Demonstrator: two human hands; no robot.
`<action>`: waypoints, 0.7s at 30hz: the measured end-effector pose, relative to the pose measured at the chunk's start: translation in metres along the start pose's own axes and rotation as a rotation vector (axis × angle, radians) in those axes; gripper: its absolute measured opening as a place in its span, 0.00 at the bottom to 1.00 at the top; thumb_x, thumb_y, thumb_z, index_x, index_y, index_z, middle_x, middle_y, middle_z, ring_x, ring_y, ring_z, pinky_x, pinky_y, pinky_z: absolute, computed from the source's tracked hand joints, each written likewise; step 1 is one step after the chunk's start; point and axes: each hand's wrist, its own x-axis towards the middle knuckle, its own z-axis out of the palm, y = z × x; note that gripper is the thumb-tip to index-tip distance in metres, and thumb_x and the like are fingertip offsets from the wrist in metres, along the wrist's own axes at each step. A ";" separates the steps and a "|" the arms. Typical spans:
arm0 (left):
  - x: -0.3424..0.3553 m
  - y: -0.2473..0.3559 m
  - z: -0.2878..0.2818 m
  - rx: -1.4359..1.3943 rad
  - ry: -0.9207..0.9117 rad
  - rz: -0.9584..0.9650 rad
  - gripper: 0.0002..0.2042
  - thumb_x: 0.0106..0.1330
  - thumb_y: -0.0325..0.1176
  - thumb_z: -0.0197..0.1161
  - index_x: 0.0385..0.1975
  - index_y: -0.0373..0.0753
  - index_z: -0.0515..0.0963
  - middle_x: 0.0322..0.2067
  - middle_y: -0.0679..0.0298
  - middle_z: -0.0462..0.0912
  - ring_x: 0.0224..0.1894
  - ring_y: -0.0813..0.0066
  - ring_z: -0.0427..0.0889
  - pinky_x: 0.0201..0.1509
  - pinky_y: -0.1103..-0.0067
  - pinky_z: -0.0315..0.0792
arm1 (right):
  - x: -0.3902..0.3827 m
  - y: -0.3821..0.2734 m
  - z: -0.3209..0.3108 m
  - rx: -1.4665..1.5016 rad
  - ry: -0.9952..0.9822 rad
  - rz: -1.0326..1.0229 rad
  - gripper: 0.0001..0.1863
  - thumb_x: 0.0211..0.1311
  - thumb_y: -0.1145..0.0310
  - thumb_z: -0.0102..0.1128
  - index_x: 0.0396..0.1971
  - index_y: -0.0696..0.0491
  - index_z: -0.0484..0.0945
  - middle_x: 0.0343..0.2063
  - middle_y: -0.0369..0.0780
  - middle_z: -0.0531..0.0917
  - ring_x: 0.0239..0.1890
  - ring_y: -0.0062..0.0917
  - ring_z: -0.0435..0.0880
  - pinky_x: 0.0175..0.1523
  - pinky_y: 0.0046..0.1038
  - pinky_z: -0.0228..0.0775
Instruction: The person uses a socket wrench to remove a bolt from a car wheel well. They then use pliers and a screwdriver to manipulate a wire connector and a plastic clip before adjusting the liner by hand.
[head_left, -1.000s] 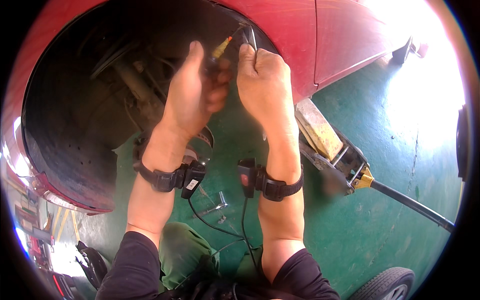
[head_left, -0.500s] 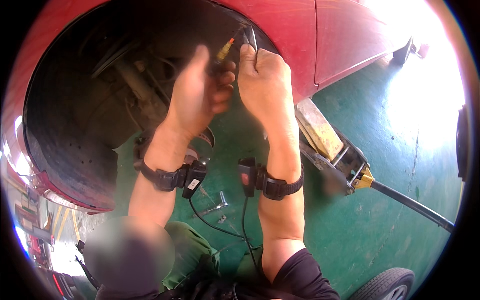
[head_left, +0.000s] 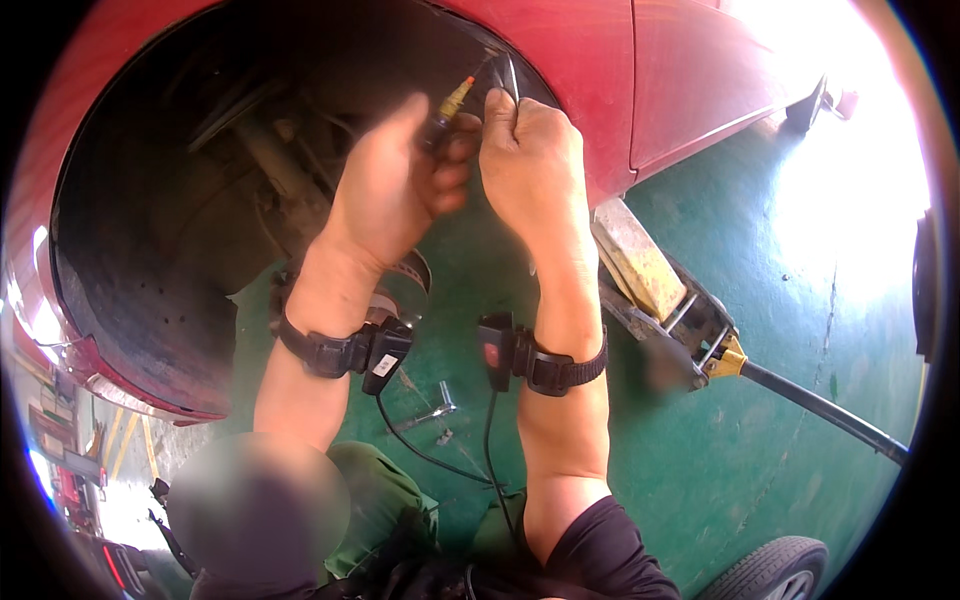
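Note:
My left hand [head_left: 395,175], blurred by motion, curls its fingers round a yellow tool with an orange tip [head_left: 455,98] and a dark lower part. My right hand [head_left: 532,168] grips a slim silver tool [head_left: 512,75], its thumb pressed along it. Both tools point at the dark wheel-arch liner [head_left: 470,35], just inside the rim of the red car's fender [head_left: 575,60]. What exactly the tool ends touch is too small to make out.
The open wheel well holds a strut [head_left: 270,165]. A floor jack [head_left: 645,270] with a long handle [head_left: 820,405] stands beside my right arm. A ratchet [head_left: 440,405] lies on the green floor [head_left: 760,470]. A loose wheel [head_left: 770,570] is at lower right.
Over the last second my left hand and its yellow tool have shifted slightly right and down. My right hand and silver tool have moved very slightly right, keeping their grip.

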 end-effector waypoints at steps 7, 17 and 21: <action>0.012 -0.015 0.014 -0.024 0.230 0.323 0.16 0.80 0.43 0.49 0.46 0.35 0.75 0.32 0.67 0.74 0.31 0.76 0.72 0.31 0.78 0.66 | 0.002 0.001 0.002 -0.111 0.011 0.010 0.24 0.75 0.59 0.50 0.25 0.63 0.80 0.24 0.58 0.82 0.32 0.56 0.84 0.41 0.49 0.76; 0.005 -0.005 0.013 -0.041 0.146 0.093 0.19 0.81 0.45 0.47 0.47 0.34 0.74 0.29 0.68 0.72 0.28 0.80 0.69 0.28 0.82 0.64 | 0.004 0.013 0.005 -0.155 0.002 0.000 0.23 0.75 0.57 0.50 0.28 0.61 0.79 0.25 0.58 0.82 0.33 0.57 0.83 0.41 0.51 0.75; 0.012 -0.021 0.019 -0.204 0.201 0.195 0.14 0.80 0.43 0.50 0.46 0.36 0.74 0.31 0.68 0.73 0.30 0.79 0.69 0.30 0.81 0.63 | 0.004 0.019 0.000 -0.127 -0.007 -0.030 0.22 0.75 0.56 0.52 0.27 0.60 0.78 0.24 0.57 0.83 0.33 0.57 0.83 0.40 0.49 0.75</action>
